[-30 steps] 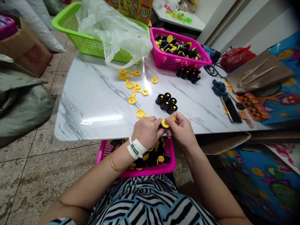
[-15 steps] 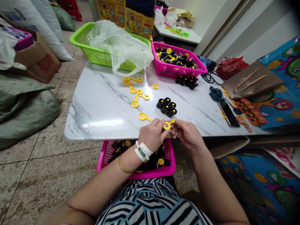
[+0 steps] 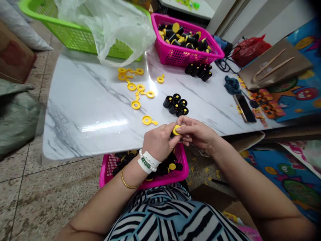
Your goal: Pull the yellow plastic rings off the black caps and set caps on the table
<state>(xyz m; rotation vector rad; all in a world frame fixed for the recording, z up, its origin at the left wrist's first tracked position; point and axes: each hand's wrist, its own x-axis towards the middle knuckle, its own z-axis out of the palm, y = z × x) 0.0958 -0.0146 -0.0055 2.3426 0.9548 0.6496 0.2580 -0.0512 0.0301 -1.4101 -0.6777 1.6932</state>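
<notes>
At the near edge of the white marble table [image 3: 82,110], my left hand [image 3: 158,142] and my right hand [image 3: 198,132] meet, both closed around one small black piece with a yellow ring cap [image 3: 176,130]. The black body is mostly hidden by my left fingers; my right fingertips press on the yellow cap. A cluster of black cylinders with yellow tops [image 3: 176,104] stands just beyond my hands. Loose yellow rings [image 3: 136,87] lie to the left of it, one ring [image 3: 147,120] close to my left hand.
A pink basket [image 3: 125,179] of black and yellow parts sits on my lap below the table edge. Another pink basket [image 3: 185,57] stands at the back, with a row of black cylinders [image 3: 198,70] before it. A green basket [image 3: 70,33] with a plastic bag, and a phone [image 3: 243,107], lie farther off.
My right fingers have moved onto the yellow cap, which now sits flatter against the black piece. The view has shifted closer and downward; my hands stay at the table edge.
</notes>
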